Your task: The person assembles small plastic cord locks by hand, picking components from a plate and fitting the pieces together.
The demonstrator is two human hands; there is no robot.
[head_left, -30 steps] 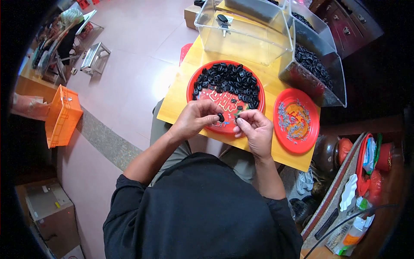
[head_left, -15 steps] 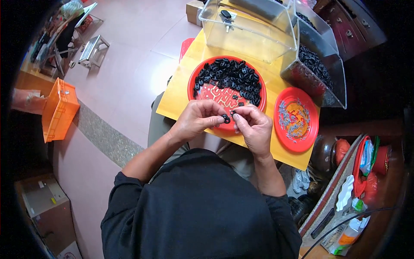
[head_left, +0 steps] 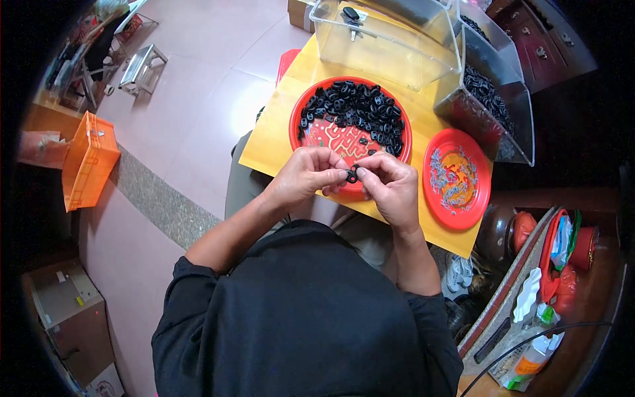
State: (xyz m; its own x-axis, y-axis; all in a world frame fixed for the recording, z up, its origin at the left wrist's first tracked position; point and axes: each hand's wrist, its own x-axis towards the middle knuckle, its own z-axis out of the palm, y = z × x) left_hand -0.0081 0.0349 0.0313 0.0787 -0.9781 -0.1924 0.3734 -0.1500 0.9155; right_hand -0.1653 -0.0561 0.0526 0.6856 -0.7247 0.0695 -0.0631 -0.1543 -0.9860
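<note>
My left hand [head_left: 309,173] is closed, thumb and fingertips pinching a small black plastic part with round holes [head_left: 352,176]. Against its right side, the thumb and forefinger of my right hand [head_left: 391,188] pinch a small dark piece that the fingertips mostly cover. Both hands meet over the near rim of a round red tray [head_left: 293,132]. Many similar black two-holed parts [head_left: 357,106] are heaped across its far side, and a few lie loose near my fingers. To the right, a red oval plate [head_left: 485,192] holds many small grey slivers [head_left: 444,178].
Under the tray is a yellow board [head_left: 271,149]. Clear plastic bins [head_left: 390,56] stand along its far side, one with keys [head_left: 352,23] on it, others with black parts [head_left: 486,99]. A cluttered shelf [head_left: 489,304] is at right, an orange crate [head_left: 92,162] at left.
My right fingertips have moved in against the black part, closing the small gap between the two pieces. The view has shifted slightly.
</note>
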